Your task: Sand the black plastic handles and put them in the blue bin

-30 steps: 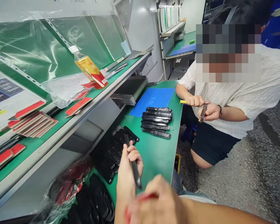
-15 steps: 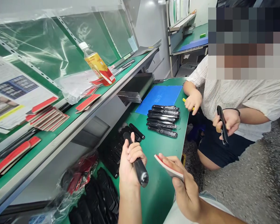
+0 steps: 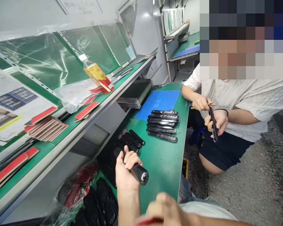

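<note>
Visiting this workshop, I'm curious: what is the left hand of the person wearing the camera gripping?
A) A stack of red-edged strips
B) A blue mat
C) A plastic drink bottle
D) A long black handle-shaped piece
D. The left hand is closed around a long black handle-shaped piece, whose glossy end sticks out past the fingers above the green bench.

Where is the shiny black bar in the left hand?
In the head view, the shiny black bar is held in the left hand, over the green workbench, just below the loose black pieces.
</note>
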The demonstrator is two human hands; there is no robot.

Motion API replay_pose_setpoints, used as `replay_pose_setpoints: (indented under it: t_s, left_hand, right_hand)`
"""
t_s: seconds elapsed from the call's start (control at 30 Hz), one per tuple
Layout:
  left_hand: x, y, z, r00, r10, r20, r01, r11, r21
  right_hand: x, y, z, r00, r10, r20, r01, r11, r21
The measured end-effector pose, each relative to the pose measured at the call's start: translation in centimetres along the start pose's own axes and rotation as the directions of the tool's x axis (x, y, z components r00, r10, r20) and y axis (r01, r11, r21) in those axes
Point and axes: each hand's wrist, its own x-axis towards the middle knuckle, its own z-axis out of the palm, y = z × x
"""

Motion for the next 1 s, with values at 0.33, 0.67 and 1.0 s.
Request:
replay_pose_setpoints:
  t_s: [0.33,0.67,1.0]
  left_hand:
    - [0.2,-0.2,-0.3,0.999,0.024,0.021,-0.024,1.000,-0.013]
    - [0.4,0.3,-1.0,0.998,0.008,0.058,-0.007,1.000,-0.025]
    - [1.0,0.9,-1.6,0.997,0.024,0.067,-0.020,0.999,-0.050]
  right_hand:
    - [-1.3,-0.3,-0.7,0.945,0.090,-0.315,-0.109,0.993,-0.042]
    - [0.4,1.2,-1.8,0.818,0.551,-0.163,-0.335,0.688,0.644]
    - [2.4,1.1,-3.8,0.591,0.787,0.176,-0.263,-0.018,0.965]
